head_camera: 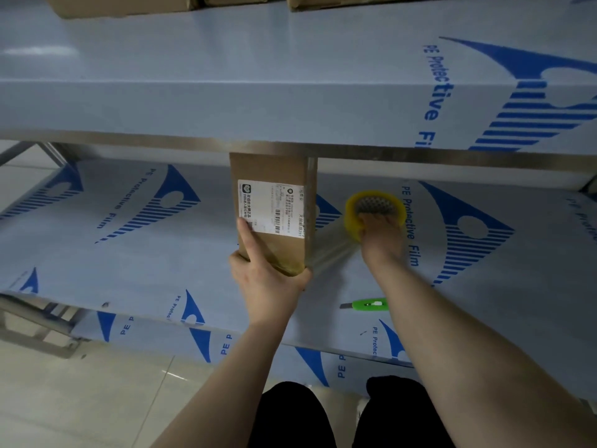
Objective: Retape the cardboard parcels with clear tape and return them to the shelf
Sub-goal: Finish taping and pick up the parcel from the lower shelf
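A brown cardboard parcel (274, 169) with a white shipping label stands on the lower shelf (129, 263); its top is hidden behind the upper shelf's edge. My left hand (268, 276) grips the parcel's near bottom end, index finger stretched up along its left side. My right hand (379, 237) holds a yellowish roll of clear tape (352, 218) to the right of the parcel, fingers through its core. A stretch of clear tape (332, 250) runs from the roll to the parcel's lower right corner.
A green utility knife (368, 304) lies on the lower shelf near my right forearm. The upper shelf (226, 92), covered in blue-printed protective film, carries other cardboard parcels (119, 4) at its back. Tiled floor and my dark-trousered knees are below.
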